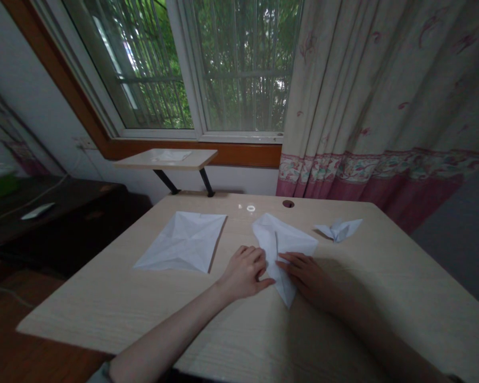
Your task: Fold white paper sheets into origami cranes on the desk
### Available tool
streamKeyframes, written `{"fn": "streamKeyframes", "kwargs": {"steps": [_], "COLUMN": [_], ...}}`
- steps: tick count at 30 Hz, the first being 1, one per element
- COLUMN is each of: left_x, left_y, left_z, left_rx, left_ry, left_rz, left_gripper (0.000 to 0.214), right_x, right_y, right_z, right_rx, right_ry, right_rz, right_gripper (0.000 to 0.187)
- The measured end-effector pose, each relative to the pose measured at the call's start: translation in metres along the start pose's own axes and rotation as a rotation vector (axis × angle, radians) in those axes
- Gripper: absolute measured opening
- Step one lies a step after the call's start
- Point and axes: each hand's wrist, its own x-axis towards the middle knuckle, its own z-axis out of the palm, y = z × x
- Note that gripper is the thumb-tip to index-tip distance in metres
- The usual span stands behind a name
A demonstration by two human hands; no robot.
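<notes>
A white sheet of paper [293, 238], partly folded with a flap along its left side, lies on the table and narrows to a point toward me. At its left edge, my left hand [244, 272] is closed, fingers curled against the paper and thumb reaching onto it. My right hand [309, 279] lies across the right part with fingers stretched out, fingertips at the inner edge of the flap. Both hands hide some of the paper. To the left rests a creased, unfolded white sheet [183, 242]. On the right sits a small folded paper bird [338, 230].
The wooden table [143, 308] carries a raised shelf [203, 155] at the back left, with white paper [171, 155] on it. A round cable hole [288, 204] is near the back edge. Behind are a window and a flowered curtain [343, 133]. A dark cabinet [56, 213] stands left.
</notes>
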Motion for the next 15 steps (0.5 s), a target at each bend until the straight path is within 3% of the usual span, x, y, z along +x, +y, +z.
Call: {"fn": "streamKeyframes", "kwargs": {"steps": [15], "left_x": [-0.003], "left_y": [0.017], "left_z": [0.002], "left_rx": [0.034], "left_ry": [0.004], "left_rz": [0.018], "left_gripper": [0.05], "right_x": [0.0], "right_y": [0.002], "right_z": [0.001], "right_rx": [0.012], "right_ry": [-0.026], "right_rz": [-0.002], "right_gripper": [0.051]}}
